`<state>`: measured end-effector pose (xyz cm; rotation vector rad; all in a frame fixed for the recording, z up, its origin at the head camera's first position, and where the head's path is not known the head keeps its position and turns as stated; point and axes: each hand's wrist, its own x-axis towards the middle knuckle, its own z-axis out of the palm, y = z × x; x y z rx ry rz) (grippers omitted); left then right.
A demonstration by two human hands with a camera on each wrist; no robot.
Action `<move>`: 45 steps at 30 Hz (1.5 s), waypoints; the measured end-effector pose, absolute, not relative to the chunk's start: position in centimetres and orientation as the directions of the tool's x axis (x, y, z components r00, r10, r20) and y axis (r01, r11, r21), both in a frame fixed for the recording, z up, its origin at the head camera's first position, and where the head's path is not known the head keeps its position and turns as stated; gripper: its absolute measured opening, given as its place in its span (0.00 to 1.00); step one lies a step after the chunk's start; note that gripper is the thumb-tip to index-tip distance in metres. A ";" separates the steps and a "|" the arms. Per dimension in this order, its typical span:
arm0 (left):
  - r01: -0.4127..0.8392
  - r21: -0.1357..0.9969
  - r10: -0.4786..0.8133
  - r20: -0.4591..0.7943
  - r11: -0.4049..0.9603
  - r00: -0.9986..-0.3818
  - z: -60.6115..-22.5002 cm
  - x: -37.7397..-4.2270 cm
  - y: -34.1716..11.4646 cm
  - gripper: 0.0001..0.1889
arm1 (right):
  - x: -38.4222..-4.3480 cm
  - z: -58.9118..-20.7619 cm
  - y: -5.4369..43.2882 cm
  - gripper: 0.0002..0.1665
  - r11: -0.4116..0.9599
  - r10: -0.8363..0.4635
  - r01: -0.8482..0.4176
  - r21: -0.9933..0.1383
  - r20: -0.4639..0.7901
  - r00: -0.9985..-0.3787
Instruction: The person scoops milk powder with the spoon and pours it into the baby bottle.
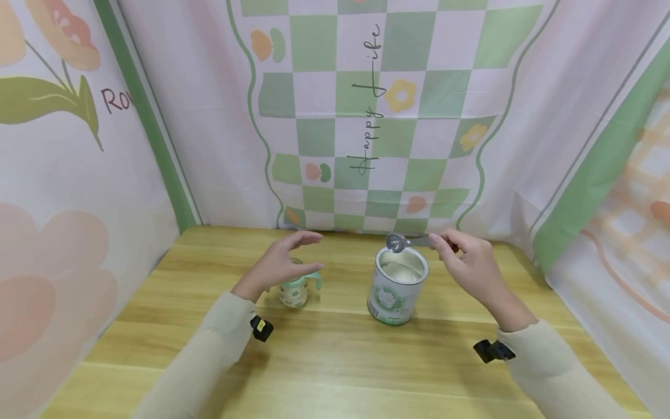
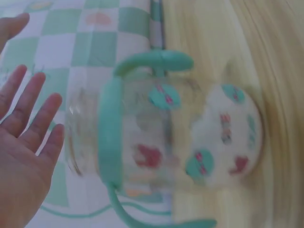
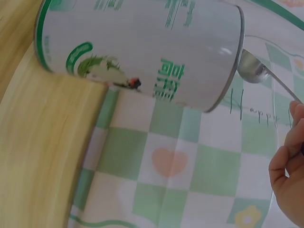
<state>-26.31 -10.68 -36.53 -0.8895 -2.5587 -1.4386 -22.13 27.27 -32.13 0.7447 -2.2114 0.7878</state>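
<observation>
My right hand (image 1: 473,265) pinches the handle of a metal measuring spoon (image 1: 396,243). The spoon's bowl is over the rim of a white and green milk powder can (image 1: 395,299), which stands upright without a lid, pale powder inside. In the right wrist view the bowl (image 3: 252,69) shows beside the can's rim. To the left stands a clear baby bottle (image 1: 294,295) with a mint collar and two handles, its mouth uncovered. White powder (image 2: 232,142) fills its lower part in the left wrist view. My left hand (image 1: 280,265) is beside the bottle's top, fingers and thumb spread, holding nothing.
Both the bottle and the can stand on a wooden table (image 1: 335,361), with a gap between them. A checkered green and white curtain (image 1: 361,134) hangs along the table's back edge. More printed cloth (image 1: 52,233) closes off the left and right sides.
</observation>
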 end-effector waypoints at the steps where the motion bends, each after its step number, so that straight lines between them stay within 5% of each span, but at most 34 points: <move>1: 0.529 0.756 0.452 0.345 0.386 -0.823 -36.4 -26.3 -10.4 0.29 | -22.1 -32.1 27.4 0.13 0.659 -0.290 -0.683 -0.314 0.732 -0.616; 10: 0.565 0.749 0.504 0.359 0.346 -0.785 -35.5 -26.1 -7.2 0.33 | -21.8 -32.4 28.2 0.13 0.674 -0.360 -0.690 -0.265 0.698 -0.619; 18: 0.543 0.765 0.547 0.305 0.347 -0.780 -35.9 -25.9 -4.1 0.41 | -22.3 -33.0 28.4 0.11 0.656 -0.472 -0.744 -0.127 0.701 -0.535; 26: 0.565 0.754 0.589 0.300 0.335 -0.751 -36.9 -26.0 -1.1 0.47 | -22.8 -33.7 28.3 0.08 0.682 -0.534 -0.730 -0.039 0.656 -0.534; 38: 0.494 0.836 0.591 0.278 0.239 -0.757 -38.6 -26.0 2.4 0.52 | -23.2 -34.2 28.0 0.04 0.644 -0.632 -0.758 0.100 0.628 -0.454; 45: 0.357 0.907 0.549 0.186 0.222 -0.815 -39.2 -25.9 3.7 0.59 | -23.6 -34.5 27.8 0.19 0.617 -0.683 -0.764 0.188 0.611 -0.401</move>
